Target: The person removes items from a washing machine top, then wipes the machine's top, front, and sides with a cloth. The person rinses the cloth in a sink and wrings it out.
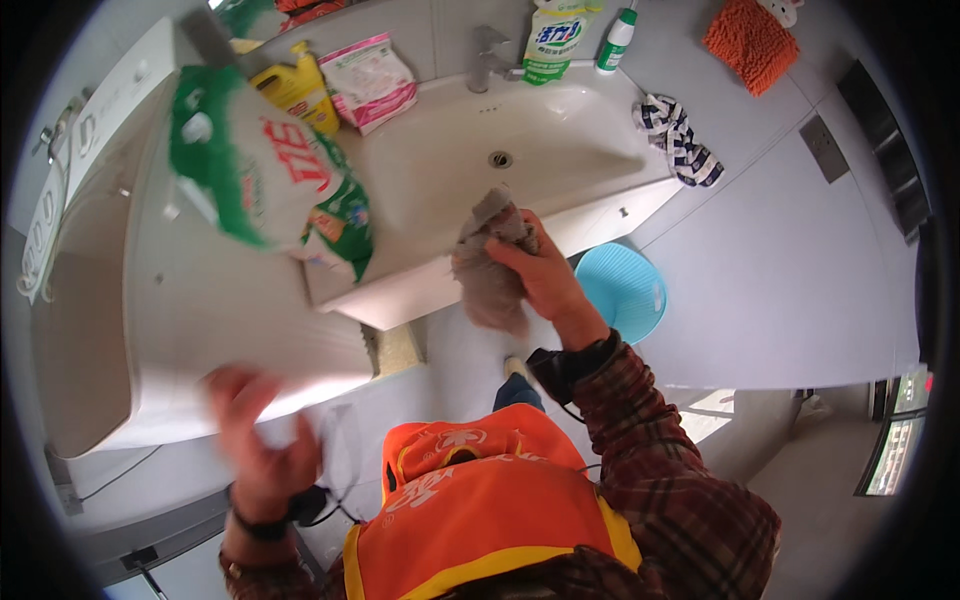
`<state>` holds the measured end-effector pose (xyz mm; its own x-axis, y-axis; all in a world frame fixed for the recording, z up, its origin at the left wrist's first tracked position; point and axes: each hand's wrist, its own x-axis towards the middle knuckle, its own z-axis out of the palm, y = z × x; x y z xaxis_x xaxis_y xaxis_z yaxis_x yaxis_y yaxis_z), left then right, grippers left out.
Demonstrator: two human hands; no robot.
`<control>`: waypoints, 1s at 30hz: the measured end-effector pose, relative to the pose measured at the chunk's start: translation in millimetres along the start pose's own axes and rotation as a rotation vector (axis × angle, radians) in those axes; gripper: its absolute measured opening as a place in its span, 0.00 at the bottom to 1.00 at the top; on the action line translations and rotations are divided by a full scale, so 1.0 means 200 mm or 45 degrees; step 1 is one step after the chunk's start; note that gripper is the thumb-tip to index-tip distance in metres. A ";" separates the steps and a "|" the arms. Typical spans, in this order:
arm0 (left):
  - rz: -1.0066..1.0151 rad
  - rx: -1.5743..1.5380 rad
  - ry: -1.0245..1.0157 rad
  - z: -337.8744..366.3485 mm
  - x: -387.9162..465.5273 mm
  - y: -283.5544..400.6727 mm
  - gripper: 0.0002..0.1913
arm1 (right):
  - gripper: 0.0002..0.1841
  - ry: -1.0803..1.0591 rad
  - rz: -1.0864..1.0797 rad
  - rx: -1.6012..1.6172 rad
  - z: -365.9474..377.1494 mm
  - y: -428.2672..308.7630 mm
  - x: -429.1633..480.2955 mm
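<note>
My right hand (546, 274) grips a crumpled grey cloth (491, 274) above the front rim of the white washbasin (435, 180). Part of the cloth hangs below my fingers. Down at the left, my left hand (262, 439) is blurred, its fingers apart and nothing in them. It is nearest to a large smooth white surface (225, 315), whose kind I cannot tell. A big white and green plastic bag (259, 165) with red print stands at the basin's left end. Beneath the cloth, the basin's drain (500, 160) is visible.
Along the back stand a yellow jug (300, 90), a pink and white packet (370, 81), a faucet (487, 58), a green pouch (555, 41) and a green-capped bottle (616, 43). A patterned cloth (679, 140) drapes over the right rim. A blue basket (622, 292) is below.
</note>
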<state>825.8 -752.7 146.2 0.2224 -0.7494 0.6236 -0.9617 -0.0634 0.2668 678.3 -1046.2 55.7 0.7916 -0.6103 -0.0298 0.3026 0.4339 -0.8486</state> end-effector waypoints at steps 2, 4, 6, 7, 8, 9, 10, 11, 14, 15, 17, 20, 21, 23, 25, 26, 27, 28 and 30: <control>-0.346 -0.364 -0.221 0.50 0.17 0.03 0.42 | 0.17 -0.057 -0.036 -0.005 -0.03 -0.07 0.09; -0.697 -0.926 -0.337 0.90 0.37 0.06 0.53 | 0.18 -0.254 -0.097 -0.135 -0.07 -0.14 0.19; -0.739 -1.256 -0.199 1.19 0.57 0.06 0.39 | 0.21 -0.410 -0.618 -0.781 -0.11 -0.21 0.32; -0.918 -1.539 -0.099 1.28 0.66 0.05 0.34 | 0.21 -0.494 -0.752 -1.043 -0.18 -0.27 0.40; -0.957 -1.577 -0.031 1.33 0.72 0.03 0.32 | 0.21 -0.499 -0.784 -1.121 -0.24 -0.32 0.47; -1.002 -1.611 0.040 1.35 0.77 0.00 0.31 | 0.21 -0.462 -0.677 -1.081 -0.33 -0.38 0.55; -0.988 -1.664 0.122 1.37 0.82 -0.04 0.29 | 0.21 -0.432 -0.563 -1.048 -0.42 -0.43 0.64; -1.092 -1.788 0.054 1.38 0.87 -0.11 0.30 | 0.19 -0.193 -0.221 -0.911 -0.51 -0.47 0.71; -1.344 -1.740 -0.080 1.53 0.97 -0.26 0.25 | 0.16 0.113 -0.090 -0.882 -0.76 -0.59 1.01; -1.394 -1.772 -0.228 1.60 1.00 -0.31 0.25 | 0.17 0.079 -0.252 -1.051 -0.80 -0.60 1.12; -1.523 -1.877 -0.419 1.78 1.07 -0.39 0.24 | 0.21 0.082 -0.508 -1.398 -0.85 -0.63 1.35; -1.655 -1.842 -0.622 2.10 1.20 -0.50 0.25 | 0.26 0.007 -1.072 -1.995 -0.83 -0.65 1.69; -1.638 -1.673 -0.695 2.21 1.23 -0.52 0.25 | 0.25 -0.040 -1.150 -2.103 -0.82 -0.67 1.79; -1.499 -1.376 -0.827 2.37 1.24 -0.55 0.27 | 0.23 -0.155 -1.138 -2.363 -0.79 -0.66 1.93; -1.239 -1.068 -0.949 2.50 1.26 -0.58 0.30 | 0.18 -0.417 -0.780 -2.485 -0.79 -0.69 2.04; -1.233 -0.938 -0.944 2.55 1.26 -0.57 0.34 | 0.16 -0.498 -0.641 -2.517 -0.79 -0.69 2.06; -1.209 -0.909 -0.944 2.58 1.26 -0.58 0.35 | 0.14 -0.565 -0.631 -2.559 -0.79 -0.69 2.08; -1.210 -0.874 -0.965 2.61 1.27 -0.58 0.36 | 0.12 -0.587 -0.713 -2.575 -0.80 -0.70 2.09; -1.202 -0.577 -1.023 2.64 1.31 -0.58 0.32 | 0.10 -0.622 -0.840 -2.616 -0.81 -0.69 2.09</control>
<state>911.3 -1289.6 -109.0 0.4662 -0.7287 -0.5017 -0.3166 -0.6670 0.6745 881.5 -1469.4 74.7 0.9732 -0.0269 0.2284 -0.0480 -0.9950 0.0873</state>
